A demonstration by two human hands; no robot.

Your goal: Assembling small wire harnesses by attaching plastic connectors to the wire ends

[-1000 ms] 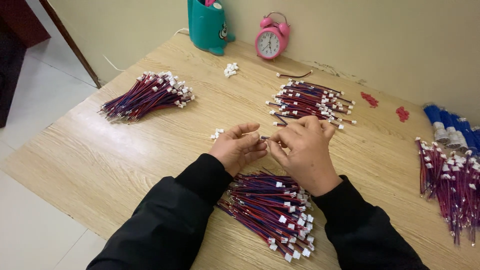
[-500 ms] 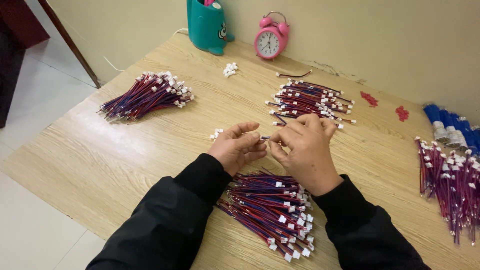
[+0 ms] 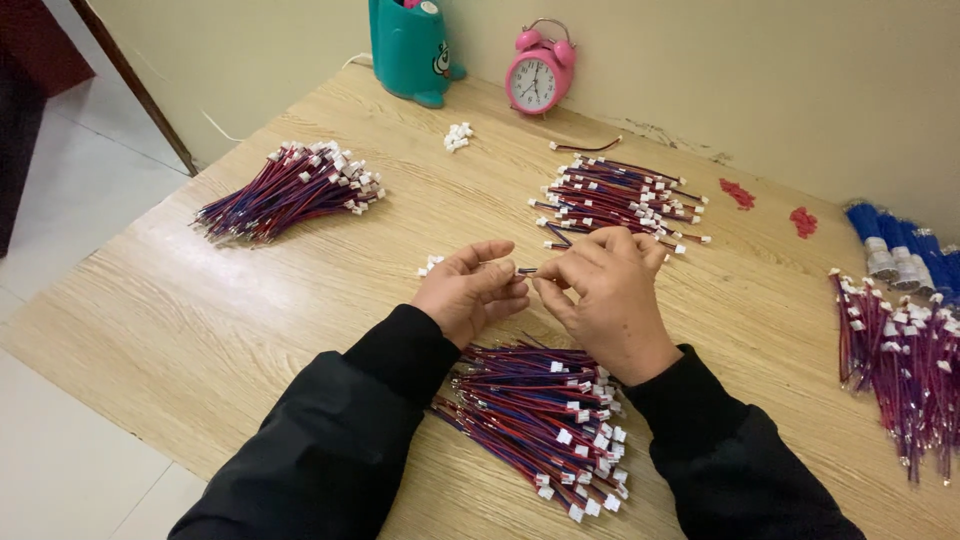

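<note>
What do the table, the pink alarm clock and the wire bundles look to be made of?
Table: pale wood or wood-look laminate, matt, with visible grain lines; I cannot tell which.
Clock: glossy pink shell, probably plastic or painted metal, around a white dial.
Wire bundles: thin red and blue leads in smooth plastic-looking insulation, ending in small white connectors that look like moulded plastic.

blue spools (image 3: pixel 905 245) cropped, pinched piece (image 3: pixel 527 270) tiny

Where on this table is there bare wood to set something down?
Bare wood lies between the left wire bundle and the left hand, and along the table near edge. Another patch sits between the right hand and the right-edge wires. The centre is crowded: the far bundle and near bundle.
</note>
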